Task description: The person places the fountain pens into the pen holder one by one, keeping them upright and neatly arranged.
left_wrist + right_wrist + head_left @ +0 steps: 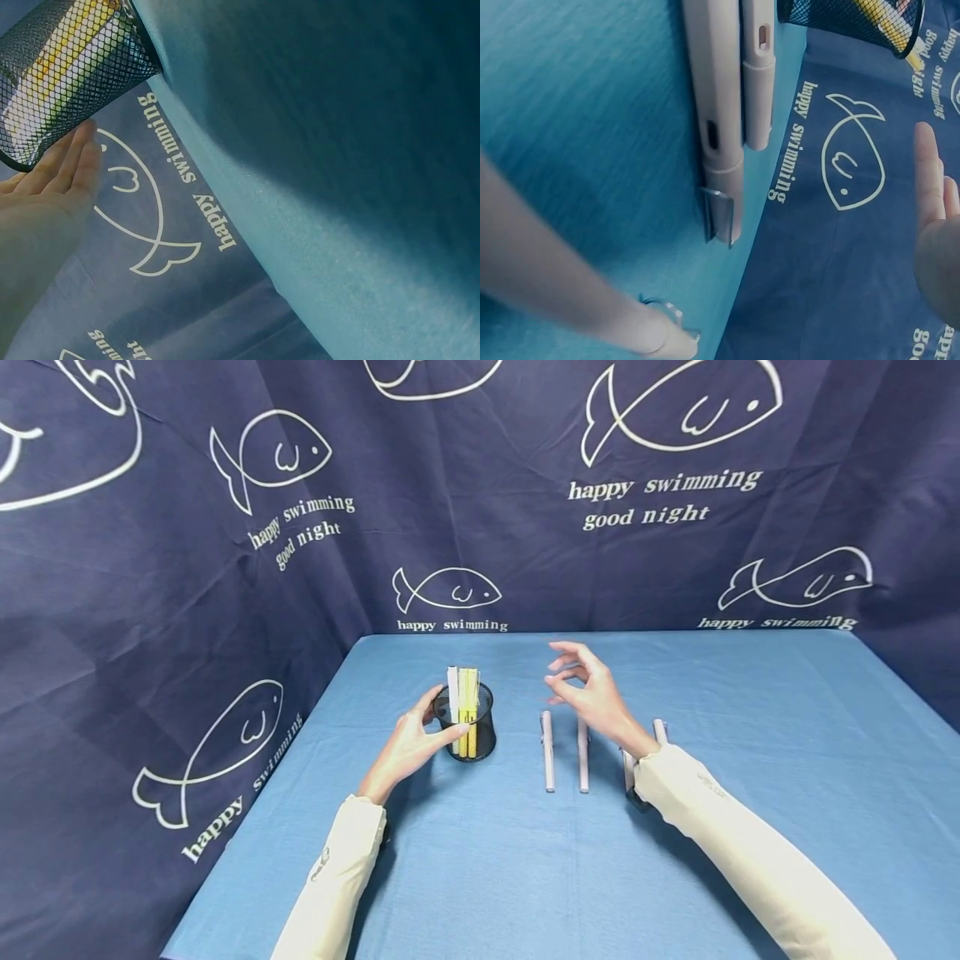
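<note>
A black mesh pen holder (486,737) stands upright on the blue table. It contains a white pen (453,689) and yellow pens (468,693). My left hand (408,747) holds the cup from its left side, thumb across the front and fingers behind. In the left wrist view those fingers (71,161) lie against the mesh. Raised above the table to the right of the cup is my right hand (592,693), its fingers loosely bent with nothing between them. Beneath and beside it lie several pale pens, including a pen (548,752) and another pen (583,758).
Farther right, my right forearm partly covers a pale pen (628,768), and one more pen (660,731) shows beyond the wrist. Behind and left of the blue table (480,877) hangs a navy curtain (465,485) with white fish drawings.
</note>
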### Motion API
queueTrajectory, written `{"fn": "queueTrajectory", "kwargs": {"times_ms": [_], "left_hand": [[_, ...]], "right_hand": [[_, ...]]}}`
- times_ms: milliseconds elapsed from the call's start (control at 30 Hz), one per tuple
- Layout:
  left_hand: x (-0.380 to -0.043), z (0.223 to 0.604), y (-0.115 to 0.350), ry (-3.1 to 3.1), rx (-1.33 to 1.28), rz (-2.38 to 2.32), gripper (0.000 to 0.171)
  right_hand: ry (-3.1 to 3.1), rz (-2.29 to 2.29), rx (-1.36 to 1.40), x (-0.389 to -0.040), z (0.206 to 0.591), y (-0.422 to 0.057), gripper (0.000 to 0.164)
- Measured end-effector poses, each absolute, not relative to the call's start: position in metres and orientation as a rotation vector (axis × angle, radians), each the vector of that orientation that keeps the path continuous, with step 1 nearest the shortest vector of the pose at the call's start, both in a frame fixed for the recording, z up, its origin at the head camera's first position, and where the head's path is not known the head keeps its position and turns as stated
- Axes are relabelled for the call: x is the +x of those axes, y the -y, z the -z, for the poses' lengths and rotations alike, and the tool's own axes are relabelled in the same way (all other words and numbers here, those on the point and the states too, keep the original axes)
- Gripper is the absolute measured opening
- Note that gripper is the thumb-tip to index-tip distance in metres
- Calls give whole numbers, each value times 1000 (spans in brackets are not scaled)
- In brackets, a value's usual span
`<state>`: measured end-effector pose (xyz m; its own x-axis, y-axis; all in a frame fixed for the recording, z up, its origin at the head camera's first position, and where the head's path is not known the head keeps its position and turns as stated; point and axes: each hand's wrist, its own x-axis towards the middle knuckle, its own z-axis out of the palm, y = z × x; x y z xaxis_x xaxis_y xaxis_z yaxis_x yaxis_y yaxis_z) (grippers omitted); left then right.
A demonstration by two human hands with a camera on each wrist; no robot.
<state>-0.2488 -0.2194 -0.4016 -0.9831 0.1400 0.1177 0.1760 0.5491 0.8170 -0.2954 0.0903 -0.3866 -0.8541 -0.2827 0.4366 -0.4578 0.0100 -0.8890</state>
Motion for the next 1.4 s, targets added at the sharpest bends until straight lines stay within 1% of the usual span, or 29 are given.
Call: {"fn": "queueTrajectory", "kwargs": {"times_ms": [567, 867, 1400], "left_hand": [[-247, 401, 218, 2733, -265, 1454, 94], [-249, 402, 219, 2712, -305, 1451, 90], [-248, 401, 219, 2725, -282, 1443, 92]], "right_hand": [[2148, -1952, 734, -292, 395, -111, 51], [2143, -1950, 684, -291, 400, -124, 50], [2148, -1962, 639, -288, 406, -141, 50]]}}
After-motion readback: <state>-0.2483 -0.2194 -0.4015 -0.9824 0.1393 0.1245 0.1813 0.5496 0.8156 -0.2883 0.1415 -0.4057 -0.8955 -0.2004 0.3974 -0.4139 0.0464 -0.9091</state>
